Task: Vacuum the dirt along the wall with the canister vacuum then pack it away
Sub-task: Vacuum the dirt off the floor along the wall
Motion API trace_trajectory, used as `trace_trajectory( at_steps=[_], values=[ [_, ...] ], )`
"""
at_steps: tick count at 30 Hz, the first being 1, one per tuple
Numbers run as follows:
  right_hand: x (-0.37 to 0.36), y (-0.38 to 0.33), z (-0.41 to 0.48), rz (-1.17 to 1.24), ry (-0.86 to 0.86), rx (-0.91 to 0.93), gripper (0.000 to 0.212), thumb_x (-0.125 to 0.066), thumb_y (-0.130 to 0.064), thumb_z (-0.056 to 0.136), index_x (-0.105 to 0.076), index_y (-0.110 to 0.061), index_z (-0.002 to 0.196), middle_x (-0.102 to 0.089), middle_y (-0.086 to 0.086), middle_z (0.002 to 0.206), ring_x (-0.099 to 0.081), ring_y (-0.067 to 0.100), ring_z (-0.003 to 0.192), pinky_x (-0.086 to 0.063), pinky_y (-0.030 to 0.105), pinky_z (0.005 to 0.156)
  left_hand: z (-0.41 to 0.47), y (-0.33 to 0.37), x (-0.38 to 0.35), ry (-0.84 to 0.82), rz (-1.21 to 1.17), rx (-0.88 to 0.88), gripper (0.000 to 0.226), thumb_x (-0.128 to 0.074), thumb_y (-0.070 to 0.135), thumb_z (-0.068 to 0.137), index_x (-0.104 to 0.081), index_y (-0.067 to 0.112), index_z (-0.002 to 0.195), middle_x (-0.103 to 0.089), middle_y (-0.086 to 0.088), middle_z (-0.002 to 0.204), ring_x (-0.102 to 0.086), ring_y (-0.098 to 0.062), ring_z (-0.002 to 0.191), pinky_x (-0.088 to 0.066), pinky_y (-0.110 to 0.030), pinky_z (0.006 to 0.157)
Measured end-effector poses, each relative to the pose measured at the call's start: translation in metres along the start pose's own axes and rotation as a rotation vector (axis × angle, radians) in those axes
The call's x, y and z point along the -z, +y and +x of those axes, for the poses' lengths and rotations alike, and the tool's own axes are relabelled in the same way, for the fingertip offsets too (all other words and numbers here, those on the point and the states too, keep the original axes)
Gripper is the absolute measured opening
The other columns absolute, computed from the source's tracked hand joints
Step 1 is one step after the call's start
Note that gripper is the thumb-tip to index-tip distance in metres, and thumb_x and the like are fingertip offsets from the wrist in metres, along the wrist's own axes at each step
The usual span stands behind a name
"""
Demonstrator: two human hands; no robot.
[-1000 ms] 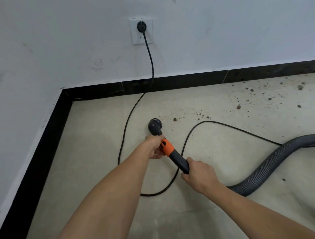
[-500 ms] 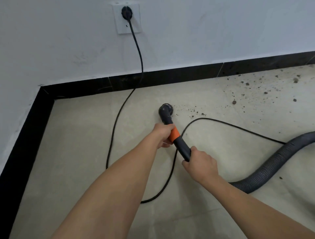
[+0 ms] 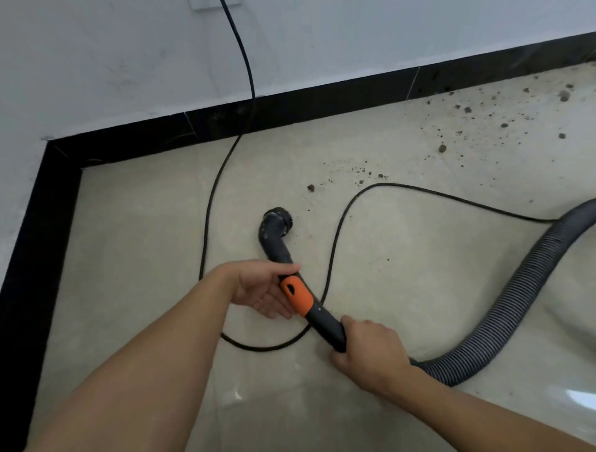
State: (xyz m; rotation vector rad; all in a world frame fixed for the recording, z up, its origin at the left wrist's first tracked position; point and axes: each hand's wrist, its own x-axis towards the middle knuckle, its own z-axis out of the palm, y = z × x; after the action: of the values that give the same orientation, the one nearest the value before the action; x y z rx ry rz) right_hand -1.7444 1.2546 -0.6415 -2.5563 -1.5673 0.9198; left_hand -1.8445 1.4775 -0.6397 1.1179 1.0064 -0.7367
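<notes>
The vacuum wand, black with an orange collar (image 3: 296, 295), ends in a round nozzle (image 3: 277, 222) that rests on the beige floor. My left hand (image 3: 261, 290) holds the wand just ahead of the collar, thumb over the tube and fingers loosely beneath it. My right hand (image 3: 371, 351) grips the black handle where the grey ribbed hose (image 3: 516, 290) joins. Dirt crumbs (image 3: 467, 129) lie scattered along the wall to the right of the nozzle, and one clump (image 3: 310, 187) lies just beyond it. The canister is out of view.
A black power cord (image 3: 338, 232) drops from the wall socket (image 3: 209, 3), loops on the floor under the wand and runs off right. A black baseboard (image 3: 290, 109) lines the white wall and turns a corner at the left.
The nozzle has drawn back from the dirt patch, toward me and left. My left hand's fingers have loosened under the wand. The view has tilted down, so the socket sits at the top edge.
</notes>
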Motion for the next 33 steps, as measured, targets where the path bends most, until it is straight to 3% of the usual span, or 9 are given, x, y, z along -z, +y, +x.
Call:
trace_trajectory(
  at_steps=[4,8,11,14,18,22,29,33],
  values=[
    [0.028,0.023,0.018,0.141,0.034,-0.174,0.021,-0.059,-0.042,0.078,-0.052,-0.025,0.089,-0.06,-0.002,0.082,-0.061,0.023,0.078,-0.04,0.03,0.063,0.013,0.06,-0.04,0.261,-0.091,-0.183,0.054,-0.046,0.058,0.094,-0.058,0.007,0.107,-0.067,-0.019,0.101,-0.067,-0.03,0.079,-0.05,-0.034,0.064],
    [0.055,0.025,0.043,0.33,0.037,-0.203,0.022,-0.064,-0.039,0.075,-0.051,-0.022,0.08,-0.064,0.001,0.077,-0.067,0.023,0.069,-0.051,0.031,0.062,0.017,0.093,-0.055,0.491,-0.318,-0.316,0.045,-0.047,0.049,0.097,-0.051,0.009,0.118,-0.061,-0.014,0.104,-0.062,-0.031,0.08,-0.048,-0.037,0.057],
    [0.052,0.011,0.049,0.306,0.01,-0.152,0.022,-0.064,-0.039,0.077,-0.05,-0.022,0.082,-0.061,0.001,0.078,-0.062,0.022,0.068,-0.042,0.027,0.054,0.008,0.079,-0.034,0.517,-0.293,-0.268,0.045,-0.049,0.049,0.096,-0.054,0.008,0.113,-0.063,-0.014,0.093,-0.063,-0.028,0.072,-0.048,-0.035,0.061],
    [0.046,0.004,0.054,0.264,0.017,-0.133,0.025,-0.063,-0.04,0.077,-0.054,-0.021,0.091,-0.061,0.001,0.083,-0.06,0.023,0.073,-0.04,0.028,0.055,0.003,0.072,-0.021,0.513,-0.261,-0.258,0.043,-0.049,0.049,0.096,-0.055,0.007,0.107,-0.063,-0.013,0.085,-0.063,-0.026,0.069,-0.05,-0.035,0.066],
    [0.058,0.017,0.064,0.277,0.048,-0.207,0.026,-0.063,-0.04,0.078,-0.054,-0.02,0.092,-0.059,-0.001,0.081,-0.06,0.022,0.073,-0.039,0.027,0.055,0.018,0.093,-0.033,0.559,-0.286,-0.349,0.044,-0.048,0.046,0.098,-0.052,0.006,0.115,-0.062,-0.013,0.095,-0.062,-0.026,0.069,-0.05,-0.035,0.06],
    [0.073,0.038,0.07,0.327,0.077,-0.294,0.022,-0.062,-0.04,0.077,-0.051,-0.023,0.085,-0.064,0.001,0.079,-0.066,0.021,0.069,-0.047,0.027,0.059,0.028,0.12,-0.052,0.49,-0.209,-0.413,0.043,-0.048,0.039,0.099,-0.054,0.001,0.118,-0.061,-0.013,0.083,-0.061,-0.024,0.061,-0.052,-0.032,0.06],
    [0.062,0.021,0.08,0.277,0.037,-0.2,0.024,-0.064,-0.037,0.078,-0.054,-0.02,0.091,-0.058,-0.001,0.079,-0.059,0.021,0.072,-0.038,0.026,0.053,0.029,0.102,-0.02,0.531,-0.268,-0.347,0.051,-0.054,0.047,0.094,-0.054,0.003,0.119,-0.064,-0.014,0.093,-0.065,-0.027,0.069,-0.052,-0.034,0.06],
    [0.064,0.021,0.091,0.301,0.043,-0.184,0.025,-0.064,-0.039,0.077,-0.054,-0.021,0.09,-0.059,-0.001,0.079,-0.061,0.022,0.071,-0.043,0.028,0.057,0.029,0.107,-0.016,0.57,-0.284,-0.366,0.048,-0.055,0.044,0.095,-0.054,0.002,0.117,-0.063,-0.012,0.09,-0.063,-0.025,0.067,-0.052,-0.034,0.059]
  ],
)
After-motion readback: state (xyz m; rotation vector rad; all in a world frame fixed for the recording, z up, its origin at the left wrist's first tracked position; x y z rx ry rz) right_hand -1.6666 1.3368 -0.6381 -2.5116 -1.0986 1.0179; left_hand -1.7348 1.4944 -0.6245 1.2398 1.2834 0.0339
